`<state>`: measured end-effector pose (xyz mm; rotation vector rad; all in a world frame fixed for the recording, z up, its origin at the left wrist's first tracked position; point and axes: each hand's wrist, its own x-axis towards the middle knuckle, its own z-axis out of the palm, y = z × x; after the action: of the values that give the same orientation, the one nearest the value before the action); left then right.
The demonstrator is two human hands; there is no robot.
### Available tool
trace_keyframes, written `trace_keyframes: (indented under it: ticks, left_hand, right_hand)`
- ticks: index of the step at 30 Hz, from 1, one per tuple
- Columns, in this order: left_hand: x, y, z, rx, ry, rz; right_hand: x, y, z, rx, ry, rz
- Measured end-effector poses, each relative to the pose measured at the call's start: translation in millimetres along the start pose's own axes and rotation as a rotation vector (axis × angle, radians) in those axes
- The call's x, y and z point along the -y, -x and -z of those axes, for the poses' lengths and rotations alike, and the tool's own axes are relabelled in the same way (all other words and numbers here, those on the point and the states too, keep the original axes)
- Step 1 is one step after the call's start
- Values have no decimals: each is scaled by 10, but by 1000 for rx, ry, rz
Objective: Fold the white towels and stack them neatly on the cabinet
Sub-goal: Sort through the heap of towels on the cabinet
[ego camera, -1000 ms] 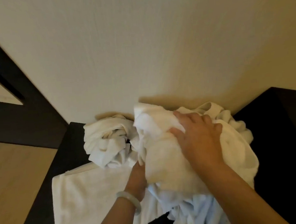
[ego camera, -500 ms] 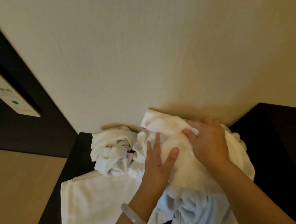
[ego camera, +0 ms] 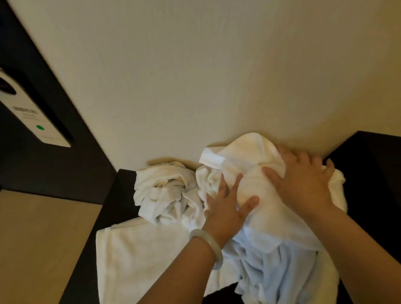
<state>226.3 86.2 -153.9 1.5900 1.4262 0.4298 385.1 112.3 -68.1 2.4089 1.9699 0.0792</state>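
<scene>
A heap of crumpled white towels point(ego camera: 247, 158) lies against the wall on the dark cabinet point(ego camera: 118, 199). My left hand point(ego camera: 228, 206), with a pale bangle on the wrist, rests flat on the heap with fingers spread. My right hand point(ego camera: 302, 181) presses on the top towel further right, fingers spread and slightly curled over the cloth. A second twisted white towel point(ego camera: 166, 191) sits to the left of the heap. A flat, spread white towel point(ego camera: 142, 256) lies in front of it. Light cloth point(ego camera: 272, 272) hangs off the heap's front.
A cream wall point(ego camera: 213, 68) stands right behind the towels. At the left, a dark door point(ego camera: 19, 163) carries a white hanger sign point(ego camera: 35, 119) with a green dot. Beige floor point(ego camera: 31, 244) shows below the cabinet's left edge. The cabinet top point(ego camera: 379, 176) extends dark to the right.
My left hand came out from under the heap and now lies flat on top. My right hand slid right and further back over the towel. The view tilted, showing more door.
</scene>
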Motion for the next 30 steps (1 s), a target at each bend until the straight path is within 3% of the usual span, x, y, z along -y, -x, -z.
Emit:
trace_keyframes:
  ticks: [3, 6, 8, 9, 11, 13, 16, 20, 22, 27, 30]
  left_hand:
    - [396, 456, 181, -171, 104, -143]
    - [1135, 1066, 289, -312, 29, 46]
    - [1645, 1455, 304, -230, -153, 308]
    - [1852, 1605, 297, -135, -270, 395]
    - [2159, 1777, 251, 49, -481, 413]
    - [2330, 1800, 207, 149, -559, 374]
    - [2462, 1749, 214, 180, -603, 348]
    - [2688, 1766, 441, 165, -701, 289]
    - [2844, 1777, 681, 174, -763, 266]
    - [3025, 1745, 1227, 257, -803, 220]
    - [2882, 1642, 1177, 146, -819, 145]
  right_hand:
    - [374, 627, 126, -383, -289, 273]
    - [792, 1497, -232, -279, -617, 432]
    - [978, 1934, -690, -43, -563, 495]
    - [1026, 2074, -913, 161, -496, 545]
    - [1042, 2174, -1311, 466, -363, 621]
    - [1049, 2149, -1596, 589, -215, 662]
    - [1162, 2112, -1769, 574, -120, 653]
    - [1258, 1881, -1652, 279, -64, 652]
    - [1237, 1757, -1643, 215, 35, 680]
    - [1404, 1759, -1839, 359, 130, 698]
    - [1557, 1854, -1941, 373, 75, 593]
